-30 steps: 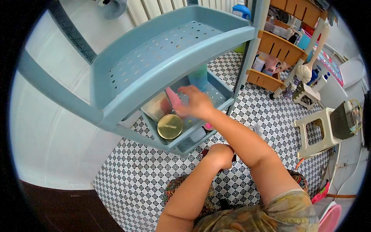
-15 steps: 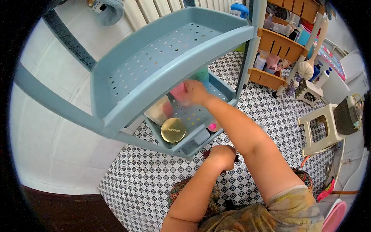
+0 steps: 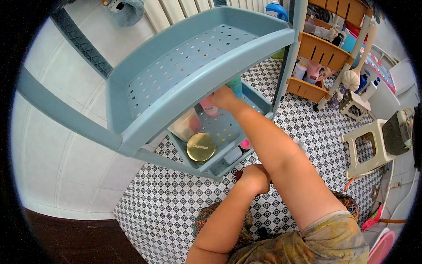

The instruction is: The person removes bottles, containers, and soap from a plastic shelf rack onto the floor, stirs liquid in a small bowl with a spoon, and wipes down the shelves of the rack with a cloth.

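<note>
On my remote view, a pink plastic bottle (image 3: 211,111) stood near twelve o'clock, on a light-blue perforated plastic shelf (image 3: 221,124), right hand (image 3: 223,97) at its top, fingers too hidden to tell their grip, round gold-topped container (image 3: 201,147) at six o'clock, left hand (image 3: 256,179) curled, hold unclear.

The one view comes from the person's head, facing forward and steeply down over their own arms. The shelf (image 3: 202,83) is close, seen from above its front edge, which partly hides the lower tray (image 3: 257,94). The left hand (image 3: 258,179) and right hand (image 3: 224,97) both fall in view. The wide lens curves straight lines and darkens the corners.
</note>
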A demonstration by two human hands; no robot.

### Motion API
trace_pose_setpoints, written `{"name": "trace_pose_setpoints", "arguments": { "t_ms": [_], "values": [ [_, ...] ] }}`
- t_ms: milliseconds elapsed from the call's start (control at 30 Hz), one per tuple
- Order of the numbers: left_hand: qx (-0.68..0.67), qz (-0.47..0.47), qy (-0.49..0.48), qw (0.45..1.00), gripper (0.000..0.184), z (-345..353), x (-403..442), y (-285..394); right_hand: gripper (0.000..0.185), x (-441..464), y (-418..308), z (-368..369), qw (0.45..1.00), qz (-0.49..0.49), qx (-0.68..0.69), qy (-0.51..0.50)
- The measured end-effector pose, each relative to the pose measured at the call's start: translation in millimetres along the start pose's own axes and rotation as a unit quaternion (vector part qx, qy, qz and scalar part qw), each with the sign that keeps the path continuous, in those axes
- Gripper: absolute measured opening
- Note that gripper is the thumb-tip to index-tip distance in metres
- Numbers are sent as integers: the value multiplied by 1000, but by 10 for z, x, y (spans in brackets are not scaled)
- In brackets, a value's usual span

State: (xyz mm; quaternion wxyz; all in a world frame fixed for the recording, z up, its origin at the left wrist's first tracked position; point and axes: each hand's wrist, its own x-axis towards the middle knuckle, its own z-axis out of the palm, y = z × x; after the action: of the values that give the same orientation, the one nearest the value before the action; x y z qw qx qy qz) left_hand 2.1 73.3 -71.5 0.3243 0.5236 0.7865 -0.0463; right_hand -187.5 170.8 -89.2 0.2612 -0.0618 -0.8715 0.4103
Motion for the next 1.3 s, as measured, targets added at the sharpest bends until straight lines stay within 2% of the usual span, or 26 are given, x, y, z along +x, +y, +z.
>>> {"name": "trace_pose_setpoints", "arguments": {
  "t_ms": [67, 133, 267, 367, 433, 467, 533, 600, 633, 667, 700, 733, 800, 833, 900, 1000, 1033, 1100, 1133, 1200, 1233, 1267, 1300],
  "values": [
    [20, 1, 16, 1000, 33, 5, -7, 1, 41, 23, 47, 55, 1000, -9, 18, 18],
    [-33, -2, -3, 999, 38, -46, -27, 13, 43, 96, 256, 196, 1000, -9, -4, -1],
    [-42, 3, -20, 999, 39, -100, -57, 38, 43, -85, 191, 106, 999, 5, -35, -40],
    [-19, 11, -11, 1000, 28, -75, -49, 45, 36, -336, -39, -174, 996, 16, -84, -18],
    [-37, 12, -16, 999, 23, 6, -16, -13, 20, -596, -169, -643, 988, 42, 2, -150],
    [-26, 22, -28, 999, 24, 106, 44, -65, 20, -743, -147, -887, 987, 64, -2, -150],
    [-49, 44, -6, 998, 20, 118, 6, -98, 20, -1062, 3, -1413, 931, 96, 213, -282],
    [-68, 40, 9, 997, 21, 43, -81, -72, 16, -1382, 319, -1931, 909, 191, 274, -250],
    [-70, 46, 20, 996, 23, -13, -125, -52, 14, -1530, 598, -2095, 901, 251, 336, -113],
    [-70, 50, 32, 996, 24, -49, -149, -39, 13, -1721, 968, -2174, 870, 302, 388, 29],
    [-58, 47, 34, 997, 30, -42, -141, -33, 12, -1917, 1399, -2201, 856, 343, 341, 185],
    [-56, 55, 30, 996, 30, -38, -141, -32, 11, -2168, 1881, -2169, 818, 371, 285, 335],
    [-76, 47, 29, 996, 35, -46, -126, -6, 9, -2887, 2972, -2111, 831, 437, 192, 285],
    [-57, 28, 3, 998, 37, -97, -123, 43, 12, -3097, 3189, -1981, 824, 510, 119, 216],
    [-53, 16, -17, 998, 38, -105, -93, 79, 26, -3574, 3346, -1673, 801, 585, -19, 125],
    [-32, 16, -11, 999, 38, -12, -55, 82, 56, -3909, 3448, -1275, 766, 607, -188, 100],
    [-31, 1, -24, 999, 39, -28, -52, 115, 56, -3923, 3512, -1188, 765, 609, -185, 101],
    [-35, -30, -50, 998, 42, -86, -45, 185, 65, -3946, 3607, -1027, 723, 655, -44, 216],
    [-34, -31, -53, 998, 42, -84, -28, 202, 65, -3990, 3669, -956, 721, 658, -43, 214],
    [-20, -26, -55, 998, 44, -82, -1, 199, 73, -3901, 3656, -854, 592, 739, -5, 322],
    [-33, -20, -50, 998, 45, -88, 3, 200, 75, -3842, 3546, -943, 564, 761, 29, 320],
    [-32, -30, -50, 998, 45, -58, 12, 181, 66, -3851, 3687, -830, 507, 758, 37, 409],
    [-38, -16, -41, 998, 47, -7, 10, 155, 56, -3823, 3597, -868, 514, 716, 168, 442]
  ]
}}
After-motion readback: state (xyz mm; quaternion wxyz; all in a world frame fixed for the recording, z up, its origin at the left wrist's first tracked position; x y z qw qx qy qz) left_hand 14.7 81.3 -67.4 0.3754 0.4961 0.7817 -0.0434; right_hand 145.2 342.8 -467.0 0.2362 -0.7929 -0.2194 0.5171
